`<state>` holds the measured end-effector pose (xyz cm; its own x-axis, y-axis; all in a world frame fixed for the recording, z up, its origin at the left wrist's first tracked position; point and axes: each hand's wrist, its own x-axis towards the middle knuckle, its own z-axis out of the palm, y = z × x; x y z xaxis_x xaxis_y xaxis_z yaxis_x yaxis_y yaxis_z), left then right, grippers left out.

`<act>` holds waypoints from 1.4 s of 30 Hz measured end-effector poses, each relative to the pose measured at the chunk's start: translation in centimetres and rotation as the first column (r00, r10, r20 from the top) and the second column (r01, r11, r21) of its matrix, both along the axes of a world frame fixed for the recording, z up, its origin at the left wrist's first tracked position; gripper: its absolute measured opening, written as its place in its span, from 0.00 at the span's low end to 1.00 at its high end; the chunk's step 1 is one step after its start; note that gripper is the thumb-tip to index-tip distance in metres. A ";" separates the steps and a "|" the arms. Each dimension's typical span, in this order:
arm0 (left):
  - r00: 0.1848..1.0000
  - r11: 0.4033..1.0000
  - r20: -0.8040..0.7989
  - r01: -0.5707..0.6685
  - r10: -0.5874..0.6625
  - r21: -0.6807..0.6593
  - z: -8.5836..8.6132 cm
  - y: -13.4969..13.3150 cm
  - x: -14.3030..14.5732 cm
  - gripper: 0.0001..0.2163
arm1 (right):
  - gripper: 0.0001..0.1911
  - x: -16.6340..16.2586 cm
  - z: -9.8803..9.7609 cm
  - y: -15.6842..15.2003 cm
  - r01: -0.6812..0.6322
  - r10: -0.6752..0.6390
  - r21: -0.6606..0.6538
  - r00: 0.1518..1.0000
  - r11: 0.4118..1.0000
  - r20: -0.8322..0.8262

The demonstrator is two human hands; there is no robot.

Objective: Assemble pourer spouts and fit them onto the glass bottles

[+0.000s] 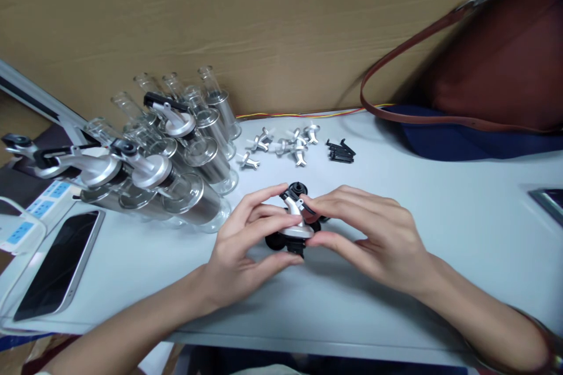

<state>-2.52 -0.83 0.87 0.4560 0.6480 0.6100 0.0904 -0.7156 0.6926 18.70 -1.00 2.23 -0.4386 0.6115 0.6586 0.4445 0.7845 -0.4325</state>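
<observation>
Both my hands meet at the middle of the white table, closed around one silver and black pourer cap. My left hand pinches its silver dome from the left with thumb and fingers. My right hand grips the cap from the right, fingertips on its black lever. A black round part shows under the cap, partly hidden by my fingers.
Glass and steel dispenser bottles lie piled at the left, a few with caps fitted. Small silver spouts and black clips lie behind my hands. A phone and power strip sit far left, a brown bag at the back right.
</observation>
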 end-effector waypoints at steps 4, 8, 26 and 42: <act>0.999 0.999 0.003 0.046 -0.045 -0.030 -0.1 -0.1 -0.1 0.22 | 0.11 -0.1 0.0 0.0 0.014 -0.014 0.007 1.000 1.000 0.007; 0.997 0.996 -0.021 0.073 -0.075 -0.056 0.1 -0.3 -0.4 0.21 | 0.12 -0.1 0.0 0.0 0.005 -0.003 -0.037 0.998 0.999 0.055; 0.992 0.995 -0.082 -0.097 0.096 -0.010 -0.4 -0.1 0.1 0.20 | 0.07 -0.3 0.2 -0.1 -0.093 0.084 -0.282 0.996 0.955 -0.043; 0.997 0.996 -0.082 0.005 0.001 0.084 0.2 -0.2 0.0 0.16 | 0.13 -0.3 0.6 -0.1 -0.128 0.133 -0.320 0.991 0.939 -0.006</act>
